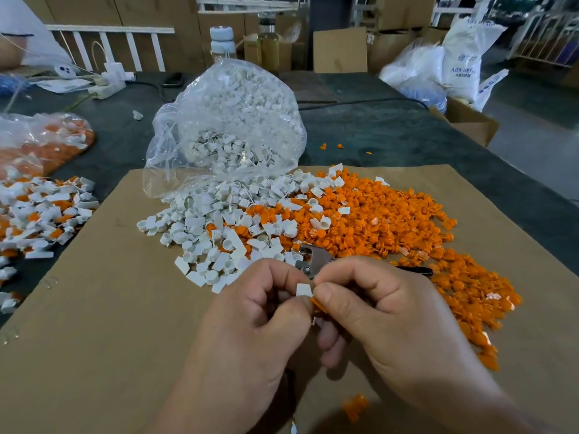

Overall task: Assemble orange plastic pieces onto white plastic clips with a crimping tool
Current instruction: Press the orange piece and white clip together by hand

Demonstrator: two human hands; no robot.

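A: Head view. What are the hands doing?
B: The left hand (250,311) is pinching a white clip (304,289) in curled fingers. The right hand (385,311) is pinching an orange piece (318,303) against it, above the cardboard (109,308).
A: Crimping tool?
B: The crimping tool (316,260) is lying just behind the hands, at the pile's (376,220) edge.

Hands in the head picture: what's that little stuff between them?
In the head view, a small white plastic clip and an orange plastic piece sit between the left hand and right hand, pinched by their fingertips.
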